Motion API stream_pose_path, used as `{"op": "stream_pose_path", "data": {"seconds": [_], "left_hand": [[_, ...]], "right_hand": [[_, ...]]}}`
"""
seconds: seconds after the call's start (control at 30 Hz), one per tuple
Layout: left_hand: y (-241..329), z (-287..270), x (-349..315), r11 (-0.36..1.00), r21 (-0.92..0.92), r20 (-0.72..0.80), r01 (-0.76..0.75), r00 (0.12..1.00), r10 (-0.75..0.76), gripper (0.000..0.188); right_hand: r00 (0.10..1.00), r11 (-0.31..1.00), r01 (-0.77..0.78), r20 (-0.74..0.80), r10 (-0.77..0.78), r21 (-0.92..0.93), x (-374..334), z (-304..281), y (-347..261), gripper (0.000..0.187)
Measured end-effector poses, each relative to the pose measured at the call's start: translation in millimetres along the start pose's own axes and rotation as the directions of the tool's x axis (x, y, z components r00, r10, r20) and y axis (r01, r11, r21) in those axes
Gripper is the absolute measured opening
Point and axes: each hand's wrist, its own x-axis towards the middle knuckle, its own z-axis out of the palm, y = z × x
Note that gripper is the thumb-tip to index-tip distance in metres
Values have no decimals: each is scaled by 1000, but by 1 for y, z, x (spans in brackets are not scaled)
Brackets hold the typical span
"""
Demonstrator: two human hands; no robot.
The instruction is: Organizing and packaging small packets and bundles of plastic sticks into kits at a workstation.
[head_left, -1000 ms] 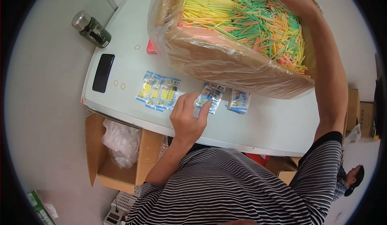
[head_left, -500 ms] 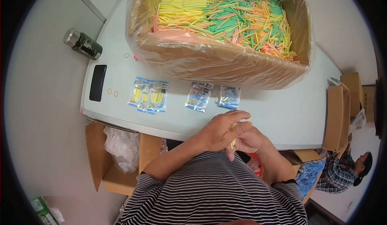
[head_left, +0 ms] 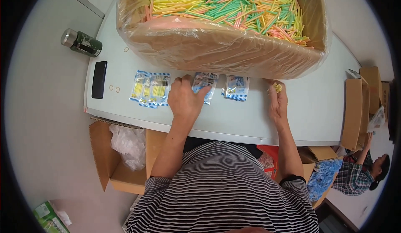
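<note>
My left hand [head_left: 185, 100] is over the table with thumb and fingers apart. Its thumb reaches over a clear-and-blue plastic packet [head_left: 204, 81]; I cannot tell whether it touches. On its other side lie several overlapping packets [head_left: 158, 91] with yellow sticks showing through. My right hand [head_left: 279, 103], farther right, is closed round a small bundle of thin yellow sticks [head_left: 277, 88], their ends poking out at the fingertips. Between the hands another packet [head_left: 236, 86] lies flat, with the edge of one more under it.
A large plastic-lined carton [head_left: 225, 51] full of yellow, green and orange sticks stands behind. At left are a phone [head_left: 99, 79], a green flask [head_left: 83, 43] and rubber bands. Open boxes [head_left: 129, 181] sit below the table edge. A person [head_left: 359, 172] is at far right.
My hands were together near my body around the yellow sticks. They have parted and moved forward, the left to the packets, the right carrying the sticks near the carton. The view has shifted slightly.
</note>
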Motion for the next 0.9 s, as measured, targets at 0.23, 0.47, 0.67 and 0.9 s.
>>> {"op": "stream_pose_path", "data": {"seconds": [0.23, 0.47, 0.67, 0.9], "left_hand": [[-5, 4, 6, 921, -275, 236, 278, 948, -216, 43], [-11, 11, 1, 902, -350, 66, 253, 967, -246, 32], [-21, 8, -3, 906, -349, -242, -239, 957, 160, 18], [0, -24, -27, 467, -811, 283, 353, 935, -215, 14]], "right_hand": [[994, 992, 104, -35, -102, 70, -4, 6, 5, 23], [991, 989, 129, -37, -127, 67, -3, 3, 10, 26], [994, 982, 90, -84, -76, 167, -9, -2, 1, 27], [1000, 653, 6, 0, -8, 757, -32, 3, -16, 21]]}}
